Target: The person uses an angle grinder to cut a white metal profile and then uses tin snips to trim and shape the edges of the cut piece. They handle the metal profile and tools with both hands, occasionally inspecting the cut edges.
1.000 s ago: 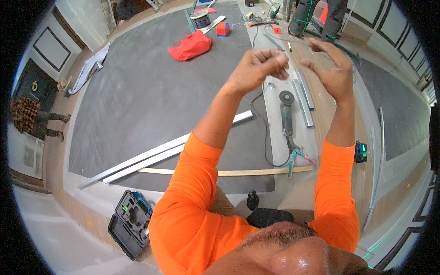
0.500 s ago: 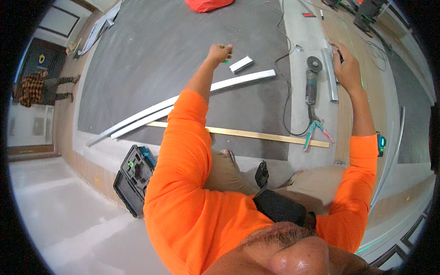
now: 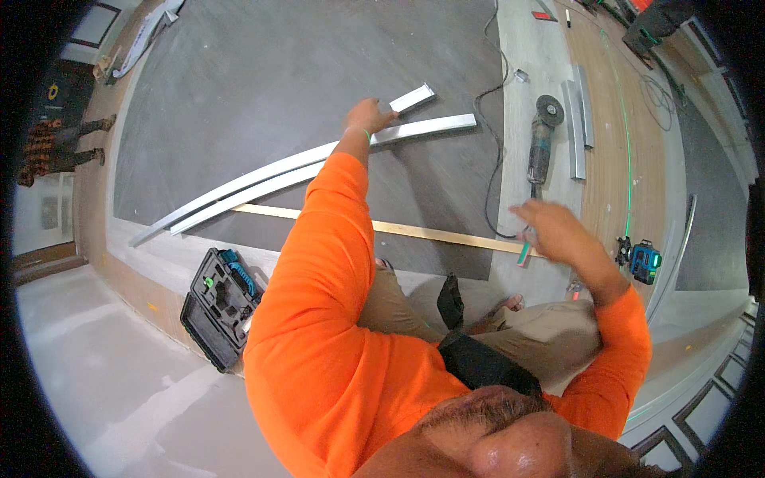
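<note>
My left hand (image 3: 370, 117) is stretched out over the dark board, its fingertips beside the near end of a short metal channel piece (image 3: 413, 99). I cannot tell whether they touch. Just below that hand runs a long metal channel (image 3: 430, 127), with a second long channel (image 3: 247, 197) alongside. My right hand (image 3: 558, 231), smeared by motion, is low over the snips with teal handles (image 3: 523, 254), hiding most of them; whether its fingers grip is unclear. Beyond this hand lies an angle grinder (image 3: 540, 147) with its disc at the far end.
A thin wooden strip (image 3: 438, 237) crosses in front of my knees. Two short channels (image 3: 575, 131) lie right of the grinder, whose cord (image 3: 488, 119) curves leftward. A laser level (image 3: 644, 261) stands at right, an open tool case (image 3: 219, 307) at left. Another person (image 3: 48, 147) is at far left.
My right hand has come back from the short channels at the right to the snips. My left hand has lowered slightly toward the short channel piece. The whole view has shifted somewhat.
</note>
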Motion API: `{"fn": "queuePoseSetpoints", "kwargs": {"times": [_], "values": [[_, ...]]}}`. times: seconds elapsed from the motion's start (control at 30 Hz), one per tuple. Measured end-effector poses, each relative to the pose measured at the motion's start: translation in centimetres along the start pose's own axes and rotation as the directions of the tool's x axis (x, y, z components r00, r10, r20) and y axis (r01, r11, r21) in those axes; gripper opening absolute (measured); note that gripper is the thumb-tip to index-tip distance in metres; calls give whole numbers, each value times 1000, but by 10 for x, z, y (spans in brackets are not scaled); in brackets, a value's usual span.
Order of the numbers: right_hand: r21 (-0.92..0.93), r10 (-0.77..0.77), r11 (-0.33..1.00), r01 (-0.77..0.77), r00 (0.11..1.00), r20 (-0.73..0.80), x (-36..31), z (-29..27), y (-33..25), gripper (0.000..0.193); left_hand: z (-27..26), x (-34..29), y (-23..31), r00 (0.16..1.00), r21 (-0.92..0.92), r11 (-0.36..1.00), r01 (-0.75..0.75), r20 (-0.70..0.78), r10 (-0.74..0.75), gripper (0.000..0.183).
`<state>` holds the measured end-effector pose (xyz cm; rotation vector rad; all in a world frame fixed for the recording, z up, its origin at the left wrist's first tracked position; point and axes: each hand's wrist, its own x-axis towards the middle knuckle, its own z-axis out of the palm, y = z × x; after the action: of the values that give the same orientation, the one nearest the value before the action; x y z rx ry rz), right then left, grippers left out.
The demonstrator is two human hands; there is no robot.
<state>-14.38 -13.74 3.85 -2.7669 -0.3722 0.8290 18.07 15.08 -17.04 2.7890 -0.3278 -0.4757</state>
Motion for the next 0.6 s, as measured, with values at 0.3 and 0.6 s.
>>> {"fn": "queuePoseSetpoints", "kwargs": {"times": [0.3,0.6], "values": [[394,93,915,-85,996,-1,-43,22,-35,59,42,32,67,999,53,998,-14,-40,16,54],[343,198,922,-183,980,-12,-15,22,-4,57,59,54,38,995,74,997,-29,-93,36,33]]}}
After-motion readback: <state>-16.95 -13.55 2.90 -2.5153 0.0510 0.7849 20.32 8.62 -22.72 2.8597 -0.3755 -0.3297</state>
